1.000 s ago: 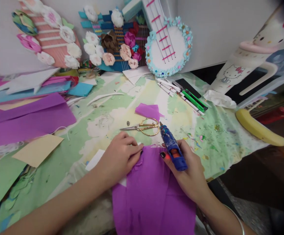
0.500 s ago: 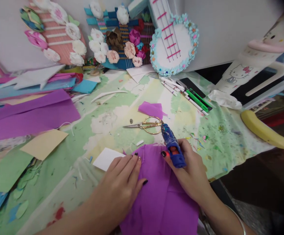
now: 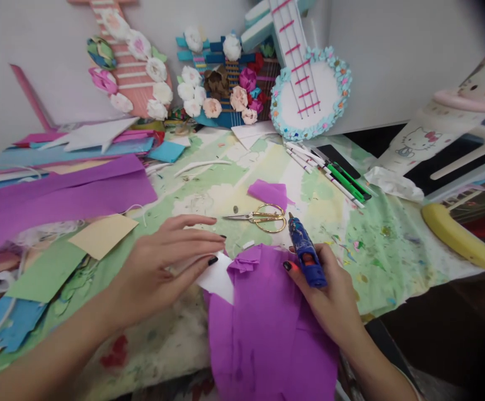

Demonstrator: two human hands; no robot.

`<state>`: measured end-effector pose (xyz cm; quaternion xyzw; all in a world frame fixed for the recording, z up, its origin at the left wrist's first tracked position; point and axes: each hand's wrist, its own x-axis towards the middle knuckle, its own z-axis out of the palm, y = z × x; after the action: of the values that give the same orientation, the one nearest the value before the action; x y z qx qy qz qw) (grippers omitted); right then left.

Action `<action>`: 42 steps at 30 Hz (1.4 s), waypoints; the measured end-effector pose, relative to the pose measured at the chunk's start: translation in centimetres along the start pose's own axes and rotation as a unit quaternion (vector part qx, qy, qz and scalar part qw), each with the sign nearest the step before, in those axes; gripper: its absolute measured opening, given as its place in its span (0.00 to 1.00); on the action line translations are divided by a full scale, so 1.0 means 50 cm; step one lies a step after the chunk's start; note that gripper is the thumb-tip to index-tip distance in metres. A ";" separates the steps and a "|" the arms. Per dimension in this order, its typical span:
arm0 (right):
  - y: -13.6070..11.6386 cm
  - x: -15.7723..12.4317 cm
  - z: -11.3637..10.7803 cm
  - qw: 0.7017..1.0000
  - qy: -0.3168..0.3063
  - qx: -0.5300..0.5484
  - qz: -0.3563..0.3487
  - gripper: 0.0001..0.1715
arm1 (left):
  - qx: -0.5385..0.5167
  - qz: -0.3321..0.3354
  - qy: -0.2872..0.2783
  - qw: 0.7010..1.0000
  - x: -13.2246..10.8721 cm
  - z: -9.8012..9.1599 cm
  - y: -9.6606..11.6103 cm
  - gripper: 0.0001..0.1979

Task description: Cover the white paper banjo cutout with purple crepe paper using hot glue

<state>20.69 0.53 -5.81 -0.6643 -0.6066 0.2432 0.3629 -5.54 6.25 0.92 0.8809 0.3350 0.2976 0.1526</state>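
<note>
Purple paper [image 3: 263, 328] lies between the two hands, and its right side is next to the right hand [image 3: 336, 306]. It has a small bunched-up fold near its top left corner. The right hand is wrapped around a blue glue gun [image 3: 305, 248], and the tip points away from the person. I cannot tell if that hand pinches the paper too. The left hand [image 3: 150, 267] is not grasping anything. Its fingers are stretched out, and its thumb tip is right by a white card [image 3: 221, 283]. I cannot tell if they touch. The card sticks out at the left side of the purple paper.

Just past the glue gun's tip, a bit to the left, are scissors [image 3: 263, 214] with gold handles. Their blades point left. Behind them is a little purple scrap [image 3: 267, 192]. Farther out from the right hand is a green cutter [image 3: 346, 181]. Well to the right of that hand is a yellow banana [image 3: 464, 242], and behind the banana is a big white cup [image 3: 413, 146]. Past the left hand, to its left, is a tan card [image 3: 104, 235].
</note>
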 end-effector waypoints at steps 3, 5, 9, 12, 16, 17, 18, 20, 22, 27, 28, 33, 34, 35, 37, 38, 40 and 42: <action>0.002 0.001 0.002 1.000 0.007 -0.002 -0.005 0.12 | 0.040 0.055 -0.052 0.996 -0.007 0.013 0.007 0.15; 0.003 0.001 0.003 1.000 0.010 -0.003 -0.010 0.11 | 0.064 0.077 -0.104 0.990 -0.010 0.020 0.009 0.23; 0.005 -0.001 0.004 1.000 0.012 0.003 -0.015 0.11 | 0.077 0.113 -0.198 0.971 -0.013 0.022 0.011 0.45; 0.005 -0.003 0.003 1.000 0.014 0.017 -0.007 0.12 | 0.077 0.131 -0.245 0.958 -0.017 0.016 0.008 0.46; 0.008 -0.001 0.001 0.999 0.007 0.051 0.019 0.13 | 0.110 0.142 -0.252 0.951 -0.034 0.026 -0.007 0.36; 0.011 0.001 0.001 0.997 0.004 0.067 0.029 0.14 | 0.122 0.149 -0.233 0.953 -0.039 0.033 -0.013 0.33; 0.013 0.003 0.001 0.996 0.001 0.086 0.039 0.15 | 0.129 0.157 -0.211 0.956 -0.043 0.040 -0.019 0.30; 0.019 0.009 -0.001 0.990 -0.001 0.132 0.053 0.18 | 0.120 0.181 -0.173 0.961 -0.050 0.054 -0.029 0.28; 0.023 0.017 -0.008 0.982 -0.002 0.179 0.066 0.20 | 0.089 0.193 -0.154 0.965 -0.051 0.063 -0.037 0.27; 0.011 0.050 -0.066 0.924 -0.032 0.347 0.157 0.23 | 0.016 0.143 -0.109 0.984 -0.029 0.059 -0.048 0.26; 0.005 0.060 -0.085 0.906 -0.037 0.384 0.174 0.23 | 0.000 0.134 -0.094 0.986 -0.022 0.056 -0.050 0.25; -0.020 0.113 -0.157 0.885 0.078 0.439 0.132 0.15 | -0.202 -0.046 0.065 0.976 0.019 0.051 -0.062 0.11; -0.025 0.122 -0.160 0.885 0.107 0.442 0.101 0.13 | -0.272 -0.115 0.114 0.949 0.028 0.052 -0.063 0.07; -0.030 0.130 -0.158 0.884 0.125 0.445 0.072 0.12 | -0.345 -0.181 0.159 0.907 0.038 0.054 -0.062 0.05; -0.043 0.141 -0.142 0.889 0.112 0.443 0.041 0.12 | -0.482 -0.275 0.222 0.802 0.056 0.060 -0.059 0.05; -0.051 0.145 -0.129 0.893 0.092 0.440 0.036 0.12 | -0.537 -0.306 0.228 0.752 0.064 0.062 -0.057 0.06; -0.068 0.152 -0.097 0.901 0.036 0.431 0.037 0.15 | -0.611 -0.348 0.203 0.682 0.073 0.069 -0.052 0.07; -0.085 0.158 -0.062 0.909 -0.001 0.416 0.033 0.17 | -0.649 -0.367 0.168 0.645 0.075 0.076 -0.048 0.08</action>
<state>21.55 7.70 0.32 -0.4728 -0.4287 0.4855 0.5975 -2.12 10.31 -1.56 0.2964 0.3720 0.5014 0.7228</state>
